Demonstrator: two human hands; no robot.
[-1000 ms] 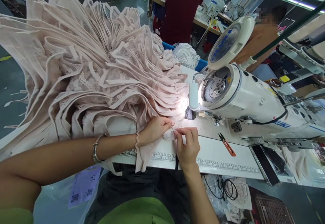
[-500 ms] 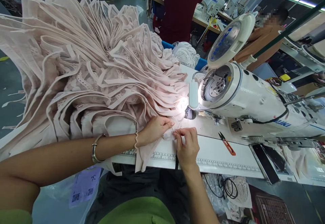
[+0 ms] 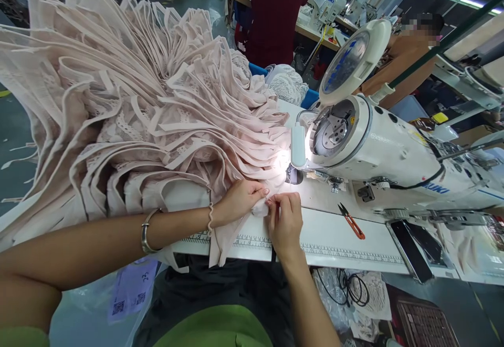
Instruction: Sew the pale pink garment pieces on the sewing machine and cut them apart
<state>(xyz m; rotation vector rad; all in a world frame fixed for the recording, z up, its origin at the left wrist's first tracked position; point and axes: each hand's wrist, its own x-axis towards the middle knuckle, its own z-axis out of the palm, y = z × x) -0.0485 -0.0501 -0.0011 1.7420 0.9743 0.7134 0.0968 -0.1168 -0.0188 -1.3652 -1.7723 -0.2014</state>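
Observation:
A big heap of pale pink lace-trimmed fabric pieces (image 3: 165, 105) spreads over the left of the table and runs up to the sewing machine (image 3: 378, 142). Near the lit needle area, my left hand (image 3: 240, 200) pinches the edge of a pink piece between thumb and fingers. My right hand (image 3: 285, 223) is closed too, its fingertips pinching the same fabric edge beside the left fingertips. Whether a thread is also between the fingers is too small to tell. Orange thread snips (image 3: 352, 222) lie on the table right of my right hand.
A printed ruler strip (image 3: 346, 255) follows the table's front edge. A phone (image 3: 409, 252) lies at the right. Behind the machine stand a blue bin (image 3: 258, 70) with white lace (image 3: 288, 84) and a person in dark red (image 3: 275, 16). Another person (image 3: 409, 58) sits farther right.
My right hand has moved slightly up and left, so its fingertips now meet those of my left hand. My left hand stays nearly where it was.

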